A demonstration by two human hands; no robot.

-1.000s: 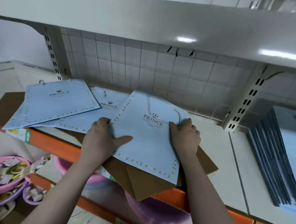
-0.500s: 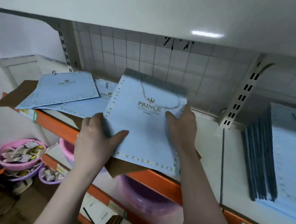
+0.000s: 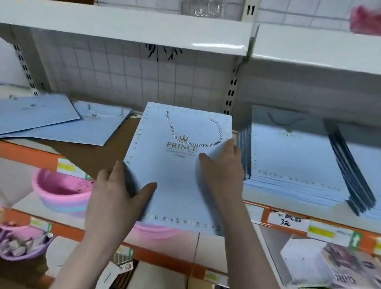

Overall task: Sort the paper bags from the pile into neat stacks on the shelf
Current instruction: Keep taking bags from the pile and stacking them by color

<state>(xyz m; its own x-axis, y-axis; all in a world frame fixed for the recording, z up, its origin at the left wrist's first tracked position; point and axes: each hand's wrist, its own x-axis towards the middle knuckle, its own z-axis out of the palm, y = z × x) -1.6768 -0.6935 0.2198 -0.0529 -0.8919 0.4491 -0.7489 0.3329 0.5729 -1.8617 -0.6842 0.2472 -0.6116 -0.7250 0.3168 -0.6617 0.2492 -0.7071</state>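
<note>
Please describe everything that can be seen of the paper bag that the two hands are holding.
The paper bag is pale blue, flat and folded, of smooth paper. A dotted border runs round its edge. Near the top lie a white twisted cord handle, a small gold crown and the gold word PRINCE, with small print below that is too small to read. It is held face up in front of the shelf edge, its lower part past that edge. The left hand grips its lower left edge, thumb on top; the right hand grips its right edge.
</note>
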